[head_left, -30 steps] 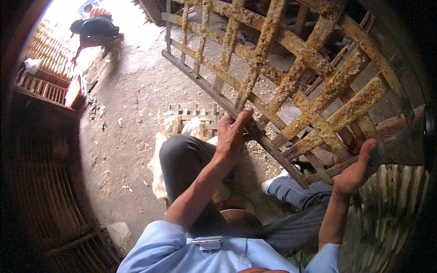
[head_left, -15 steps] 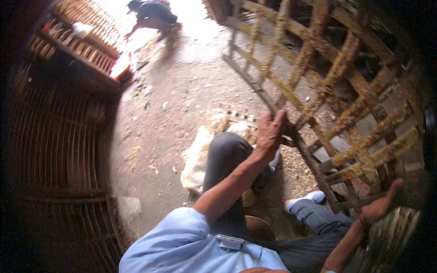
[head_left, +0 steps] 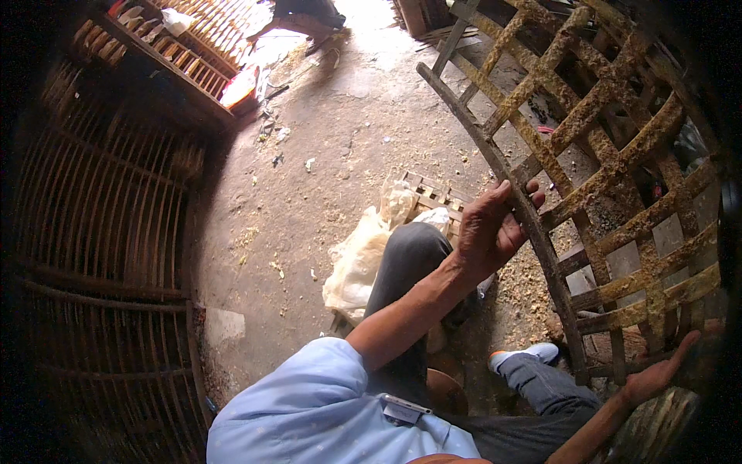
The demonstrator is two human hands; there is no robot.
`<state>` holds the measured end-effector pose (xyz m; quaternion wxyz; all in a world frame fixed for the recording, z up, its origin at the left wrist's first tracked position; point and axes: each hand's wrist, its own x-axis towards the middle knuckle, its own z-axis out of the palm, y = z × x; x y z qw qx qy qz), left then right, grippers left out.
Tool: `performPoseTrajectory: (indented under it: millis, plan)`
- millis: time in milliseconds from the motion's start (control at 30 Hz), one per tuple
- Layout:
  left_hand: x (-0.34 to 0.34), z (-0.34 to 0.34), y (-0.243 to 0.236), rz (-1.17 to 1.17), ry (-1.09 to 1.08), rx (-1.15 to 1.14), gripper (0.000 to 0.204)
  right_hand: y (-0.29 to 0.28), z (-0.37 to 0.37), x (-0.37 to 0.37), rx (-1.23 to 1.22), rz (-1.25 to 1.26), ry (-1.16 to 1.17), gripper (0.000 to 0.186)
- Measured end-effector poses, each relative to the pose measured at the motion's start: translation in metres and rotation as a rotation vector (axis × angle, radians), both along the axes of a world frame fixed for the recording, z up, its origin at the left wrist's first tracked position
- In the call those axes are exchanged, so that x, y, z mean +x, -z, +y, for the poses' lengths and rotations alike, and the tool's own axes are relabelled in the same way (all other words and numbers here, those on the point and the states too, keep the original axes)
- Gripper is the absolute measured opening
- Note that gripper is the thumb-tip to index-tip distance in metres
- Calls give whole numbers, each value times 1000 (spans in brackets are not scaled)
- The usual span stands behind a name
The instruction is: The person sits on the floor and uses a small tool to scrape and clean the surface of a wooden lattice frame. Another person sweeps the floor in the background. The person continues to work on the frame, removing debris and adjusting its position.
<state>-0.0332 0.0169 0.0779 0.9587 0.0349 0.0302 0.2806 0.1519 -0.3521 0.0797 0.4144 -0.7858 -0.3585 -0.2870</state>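
Observation:
A large woven slat lattice panel (head_left: pixel 610 155), crusted with yellow-brown residue, tilts up on the right. My left hand (head_left: pixel 495 228) grips its dark near-left rim, the fingertips wrapped over to the far side. At the panel's lower right edge is my right hand (head_left: pixel 657 379), with the index finger or thumb pointing up along the slats and the other fingers partly hidden. Beside my bent knee lies a pale plastic sack (head_left: pixel 359 259), against a smaller slatted lattice piece (head_left: pixel 437 193) on the floor.
Tall slatted bamboo racks (head_left: pixel 100 224) line the left side. Crumbs and scraps litter the concrete floor (head_left: pixel 309 185). Another person (head_left: pixel 305 19) bends over at the top, near a red-and-white item (head_left: pixel 239 89). A brown round object (head_left: pixel 447 390) sits between my legs.
The panel has swung a little and its near rim now stands clearer. My left hand has shifted right, its fingers now curled round the rim. My view has turned slightly.

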Motion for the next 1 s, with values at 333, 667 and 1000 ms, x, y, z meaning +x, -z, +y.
performPoseTrajectory:
  millis: [333,667,1000]
  plan:
    - [8,2,24,85,-133,23,38,-20,50,-30,428,544,188,55]
    - [2,1,8,543,-259,641,34,3,21,-19,231,333,61,60]
    - [1,8,-3,586,-264,620,33,4,26,-31,253,271,108,55]
